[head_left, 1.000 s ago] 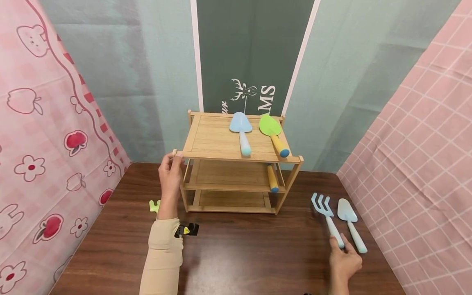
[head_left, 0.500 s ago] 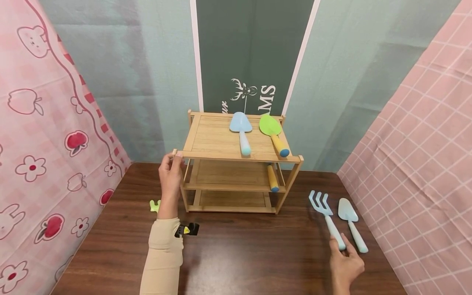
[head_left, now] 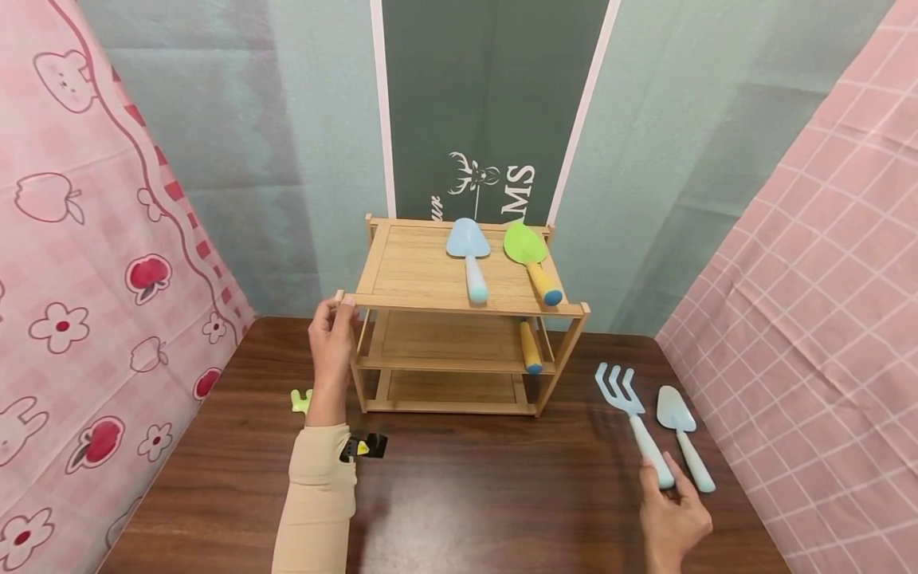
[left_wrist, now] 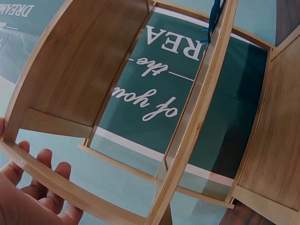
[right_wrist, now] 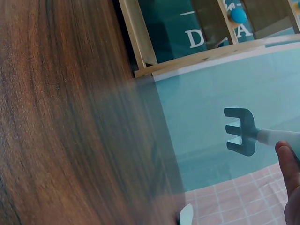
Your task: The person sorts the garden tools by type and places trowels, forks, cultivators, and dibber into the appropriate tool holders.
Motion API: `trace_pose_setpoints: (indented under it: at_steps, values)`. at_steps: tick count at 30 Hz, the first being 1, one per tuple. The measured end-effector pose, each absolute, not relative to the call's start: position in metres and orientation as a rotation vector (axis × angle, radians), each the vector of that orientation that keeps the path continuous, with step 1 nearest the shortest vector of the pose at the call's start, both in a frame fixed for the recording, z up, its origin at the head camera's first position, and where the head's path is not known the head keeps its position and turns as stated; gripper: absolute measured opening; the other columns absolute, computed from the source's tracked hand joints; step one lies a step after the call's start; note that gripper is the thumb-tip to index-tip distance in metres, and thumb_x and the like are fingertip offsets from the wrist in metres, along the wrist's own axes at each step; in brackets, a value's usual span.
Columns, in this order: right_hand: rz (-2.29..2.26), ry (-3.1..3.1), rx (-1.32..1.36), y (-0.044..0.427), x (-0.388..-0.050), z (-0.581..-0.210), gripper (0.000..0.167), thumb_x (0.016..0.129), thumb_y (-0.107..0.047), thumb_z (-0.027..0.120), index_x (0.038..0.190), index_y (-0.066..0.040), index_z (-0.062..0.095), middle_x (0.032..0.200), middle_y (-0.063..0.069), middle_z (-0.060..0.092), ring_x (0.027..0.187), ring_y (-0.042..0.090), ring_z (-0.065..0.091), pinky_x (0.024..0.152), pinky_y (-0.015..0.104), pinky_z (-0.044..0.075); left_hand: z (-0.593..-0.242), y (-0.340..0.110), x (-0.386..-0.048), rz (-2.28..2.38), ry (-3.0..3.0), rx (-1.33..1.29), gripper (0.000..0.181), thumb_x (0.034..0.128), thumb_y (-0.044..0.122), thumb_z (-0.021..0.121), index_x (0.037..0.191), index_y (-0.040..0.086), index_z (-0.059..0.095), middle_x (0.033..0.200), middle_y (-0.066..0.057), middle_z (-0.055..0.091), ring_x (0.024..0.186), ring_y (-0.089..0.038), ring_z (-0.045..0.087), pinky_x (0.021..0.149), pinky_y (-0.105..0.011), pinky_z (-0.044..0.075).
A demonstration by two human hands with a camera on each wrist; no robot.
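At the rack's front left corner, my left hand (head_left: 332, 343) grips the wooden shelf rack (head_left: 430, 301). The left wrist view shows its fingers (left_wrist: 46, 157) curled round a side rail. My right hand (head_left: 672, 514) pinches the end of a light blue hand rake's (head_left: 629, 402) white handle between thumb and fingers. The three-pronged head points away from me and looks raised off the table. In the right wrist view, the rake (right_wrist: 248, 132) shows against the curtain. A pale blue trowel (head_left: 677, 410) with a white handle lies just right of the rake.
On the rack's top lie a blue trowel (head_left: 468, 239) and a green trowel (head_left: 526, 243) with a yellow handle. Another yellow handle (head_left: 531, 347) sticks out of the middle shelf. A green pronged piece (head_left: 300, 401) sits partly behind my left forearm. Curtains (head_left: 810, 263) border the brown table (head_left: 459, 494).
The hand rake's prongs have swung left and farther from me, while my right hand has shifted slightly right. My left hand stays on the rack.
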State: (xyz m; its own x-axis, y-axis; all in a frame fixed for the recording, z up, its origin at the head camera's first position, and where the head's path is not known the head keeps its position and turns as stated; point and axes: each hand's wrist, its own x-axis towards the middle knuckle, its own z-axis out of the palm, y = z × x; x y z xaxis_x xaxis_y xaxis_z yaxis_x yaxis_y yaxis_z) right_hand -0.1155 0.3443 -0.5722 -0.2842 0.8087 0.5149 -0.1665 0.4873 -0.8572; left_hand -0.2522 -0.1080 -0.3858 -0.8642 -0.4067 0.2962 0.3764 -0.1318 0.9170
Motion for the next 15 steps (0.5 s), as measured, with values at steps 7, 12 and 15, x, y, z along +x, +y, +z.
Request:
trace_pose_setpoints:
  at_steps: [7,12,15]
  values:
    - [1.021,-1.662,-0.504,0.276,-0.082,-0.466,0.022,0.070,0.006,0.071,0.092,0.008,0.071,0.063,-0.026,0.056,0.043,-0.011,0.036,0.047,0.005,0.031,-0.383,-0.108,-0.250,-2.053,-1.645,0.023,0.019,0.0949,0.023,0.055,0.093,0.004,0.056,0.089,-0.027,0.049,0.081,-0.017,0.051,0.086,-0.038,0.037]
    - [0.972,-1.637,-0.381,0.270,-0.077,-0.457,0.021,0.068,0.010,0.071,0.089,0.010,0.070,0.073,-0.022,0.060,0.050,-0.009,0.042,0.053,0.005,0.034,-0.370,-0.106,-0.240,-2.038,-1.672,0.019,0.016,0.0959,0.017,0.053,0.089,0.003,0.054,0.090,-0.031,0.047,0.080,-0.016,0.051,0.085,-0.041,0.037]
    - [0.981,-1.609,-0.335,0.268,-0.075,-0.455,0.021,0.067,0.012,0.071,0.088,0.010,0.070,0.074,-0.013,0.064,0.051,-0.007,0.043,0.054,0.007,0.036,-0.364,-0.104,-0.236,-2.027,-1.684,0.025,0.015,0.0962,0.016,0.051,0.088,0.003,0.053,0.089,-0.029,0.048,0.081,-0.015,0.052,0.084,-0.039,0.038]
